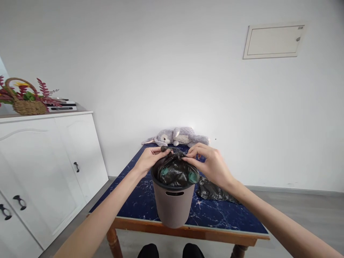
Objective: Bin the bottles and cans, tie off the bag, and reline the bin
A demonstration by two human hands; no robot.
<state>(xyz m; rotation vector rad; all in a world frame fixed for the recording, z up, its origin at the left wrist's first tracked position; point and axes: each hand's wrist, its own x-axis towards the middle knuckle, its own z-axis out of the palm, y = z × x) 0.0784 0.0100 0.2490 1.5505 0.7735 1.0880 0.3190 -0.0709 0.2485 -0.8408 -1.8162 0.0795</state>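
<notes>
A: Where do we have the bin?
B: The bin [174,208] is on the table [134,206], by its near edge, about mid-width. Upright: long axis vertical, mouth up, narrower base down. Handle slot [174,193] faces the near side, toward us.
A: And the black bag?
B: We see the black bag [177,173] in the bin's mouth, bulging, green showing through. Its gathered top points up, with ends drawn out left and right.
A: Fingers?
B: Our left hand [150,159] pinches the left end of the gathered top, thumb against fingers. Our right hand [211,161] has thumb and index pinching the right side of the same gather.
A: What else is on the table?
B: A second black plastic piece [215,190] lies flat right of the bin, partly behind our right forearm; long axis runs roughly left to right. A plush rabbit [185,136] lies along the far edge, head left, legs right.
</notes>
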